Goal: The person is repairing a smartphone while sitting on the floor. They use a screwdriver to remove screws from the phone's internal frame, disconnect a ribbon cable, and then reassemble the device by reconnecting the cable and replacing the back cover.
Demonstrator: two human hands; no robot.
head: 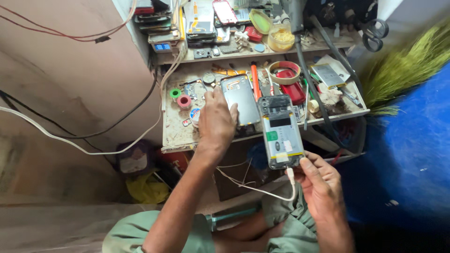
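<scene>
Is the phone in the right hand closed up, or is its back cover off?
Cover off. The phone in the right hand shows its bare battery and inner frame, with a white cable plugged in below.

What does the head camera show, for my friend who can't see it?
The right hand holds an opened phone with a white cable plugged into its bottom end. The left hand rests on a dark phone back on a cluttered bench of tape rolls and phone parts.
</scene>
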